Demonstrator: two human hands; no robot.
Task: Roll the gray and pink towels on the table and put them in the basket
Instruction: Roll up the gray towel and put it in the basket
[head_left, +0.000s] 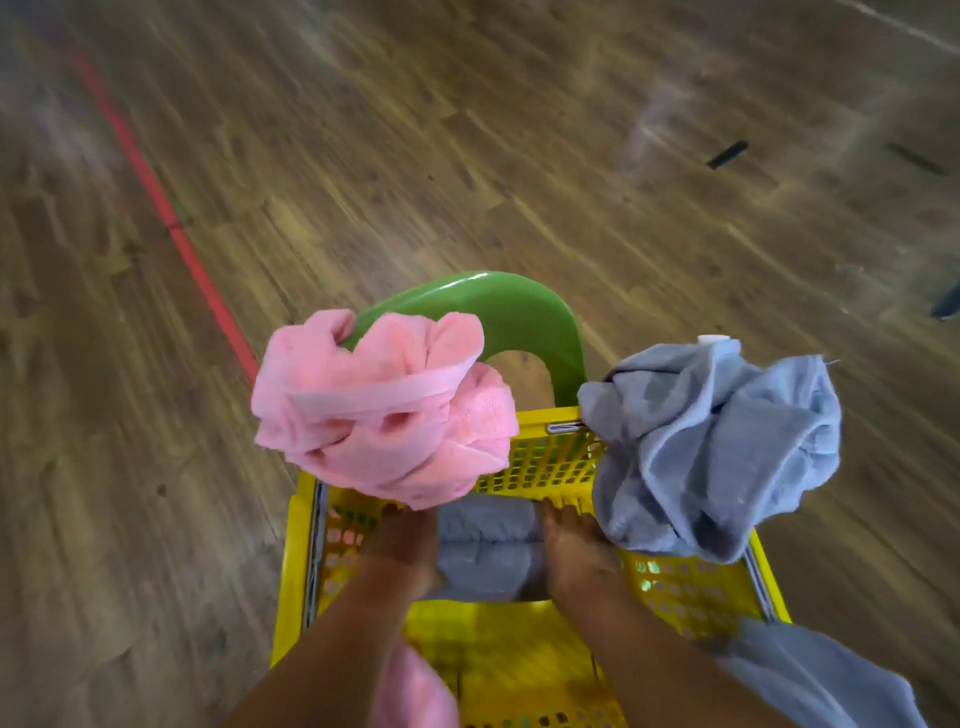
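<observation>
My left hand (400, 540) grips a crumpled pink towel (384, 410), which bunches above the far left corner of the yellow basket (298, 551). A crumpled gray towel (717, 452) bunches over the basket's right side, held by my right hand (576, 545). Both hands reach over the basket's open top, and their fingers are partly hidden by the cloth. Between them, down inside the basket, lies a rolled gray towel (488, 551).
The basket sits against a green plastic chair (514, 306) on a wooden floor with a red tape line (171, 218). More pink cloth (410, 691) and gray cloth (810, 675) hang at the bottom edge near my forearms. The view is motion-blurred.
</observation>
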